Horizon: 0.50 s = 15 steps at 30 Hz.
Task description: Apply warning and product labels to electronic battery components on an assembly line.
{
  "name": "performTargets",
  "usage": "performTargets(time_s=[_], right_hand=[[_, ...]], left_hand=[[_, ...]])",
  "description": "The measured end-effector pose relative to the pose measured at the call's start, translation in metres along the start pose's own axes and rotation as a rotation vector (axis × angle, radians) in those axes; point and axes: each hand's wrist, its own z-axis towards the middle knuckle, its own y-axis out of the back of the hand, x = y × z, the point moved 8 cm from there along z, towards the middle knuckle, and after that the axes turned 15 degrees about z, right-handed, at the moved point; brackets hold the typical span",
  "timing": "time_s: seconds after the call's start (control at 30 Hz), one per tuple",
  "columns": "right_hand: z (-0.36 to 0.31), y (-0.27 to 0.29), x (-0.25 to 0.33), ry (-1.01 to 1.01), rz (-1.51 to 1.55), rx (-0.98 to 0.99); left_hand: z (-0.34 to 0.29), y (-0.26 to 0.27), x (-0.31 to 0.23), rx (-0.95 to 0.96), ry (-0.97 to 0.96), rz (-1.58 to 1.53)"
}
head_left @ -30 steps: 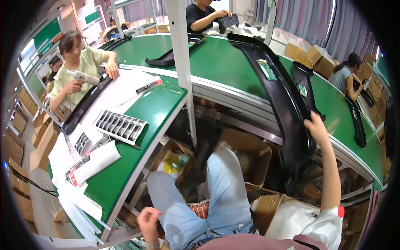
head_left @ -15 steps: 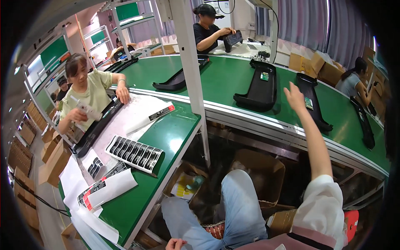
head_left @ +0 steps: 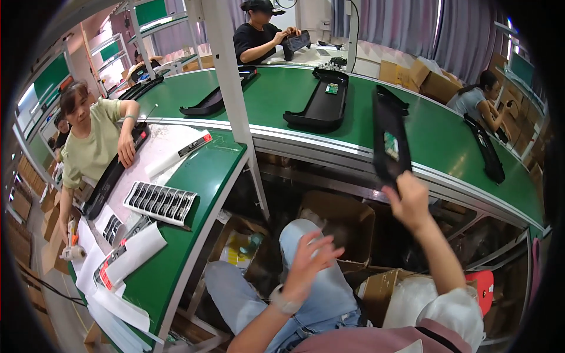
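Observation:
My right hand (head_left: 410, 203) grips the near end of a long black plastic housing (head_left: 385, 120), tilted up off the green conveyor belt (head_left: 359, 135). A small green circuit board (head_left: 391, 146) rests inside that housing. Above my lap my left hand (head_left: 311, 259) hangs in the air, fingers spread and slightly blurred, holding nothing. Another black housing (head_left: 321, 103) with a small board lies on the belt to the left. A narrower black housing (head_left: 485, 150) sits farther right.
At my left is a green table (head_left: 206, 182) with label sheets (head_left: 160, 203) and white paper. A co-worker (head_left: 97, 135) there touches another black housing. A metal post (head_left: 235, 100) stands between table and belt. Cardboard boxes (head_left: 347, 220) are under the belt.
My right hand has taken hold of the housing and pulled it toward me, lifting its near end. My left hand has risen from my lap. The co-worker's handheld tool has moved down.

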Motion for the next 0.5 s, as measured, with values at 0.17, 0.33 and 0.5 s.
performTargets(time_s=[0.17,0.33,0.5], right_hand=[[-0.067,-0.013,0.126,0.234,0.219,-0.152],[-0.083,-0.032,0.193,0.090,0.418,0.486],[-0.045,0.010,0.234,0.445,0.742,0.496]], left_hand=[[0.030,-0.062,-0.079,-0.169,-0.593,0.138],[-0.022,0.024,-0.044,-0.282,-0.469,0.179],[-0.101,0.154,0.009,-0.106,-0.246,0.091]])
